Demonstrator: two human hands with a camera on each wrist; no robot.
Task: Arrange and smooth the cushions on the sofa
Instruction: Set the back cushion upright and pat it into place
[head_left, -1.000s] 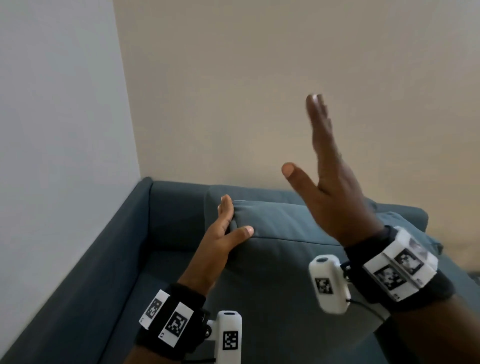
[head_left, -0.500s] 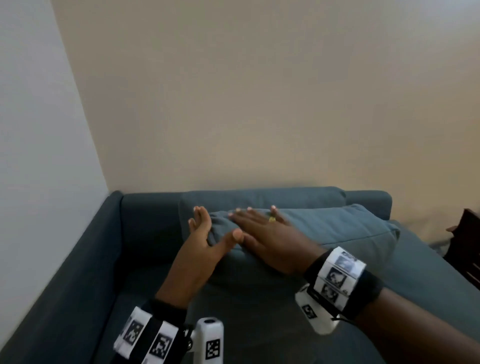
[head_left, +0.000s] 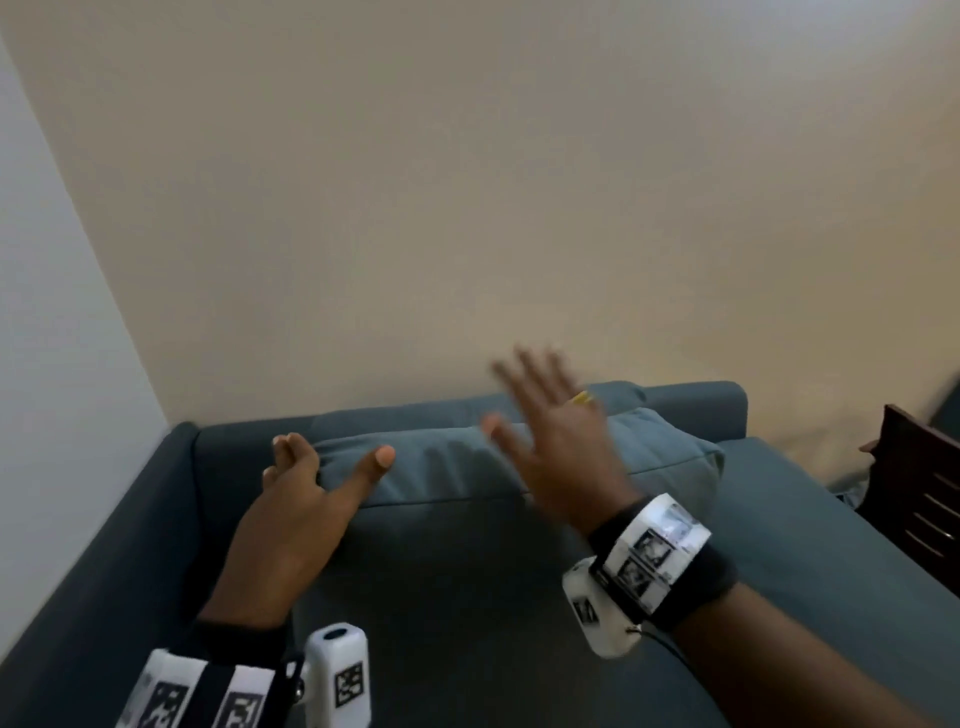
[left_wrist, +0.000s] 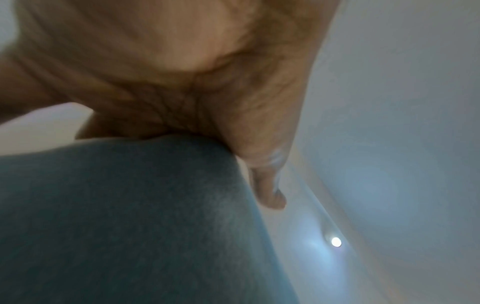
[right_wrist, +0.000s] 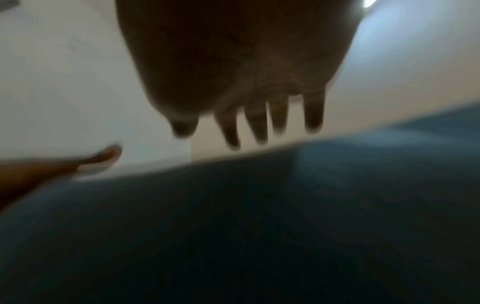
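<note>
Bracing the upper left corner of the blue-grey cushion, the left hand sets its fingers behind that corner and lays its thumb along the front of the top edge, so the corner sits pinched between thumb and fingers. Its wrist angles up from the lower left, and the forearm carries a black band with printed markers. In the left wrist view the palm presses onto the rounded cushion fabric, one finger reaching down past the edge.

The right hand hangs just above the cushion's top edge, released and holding nothing, its fingers straight and spread, blurred by motion. A yellow ring shows on one finger. The right wrist view looks along this hand with its four fingers and thumb splayed clear of the blue fabric below; whether the fingertips graze the cushion cannot be told.

The cushion stands upright against the backrest of the blue sofa, toward the corner by the left armrest. A dark wooden piece of furniture stands beside the sofa's right end.
</note>
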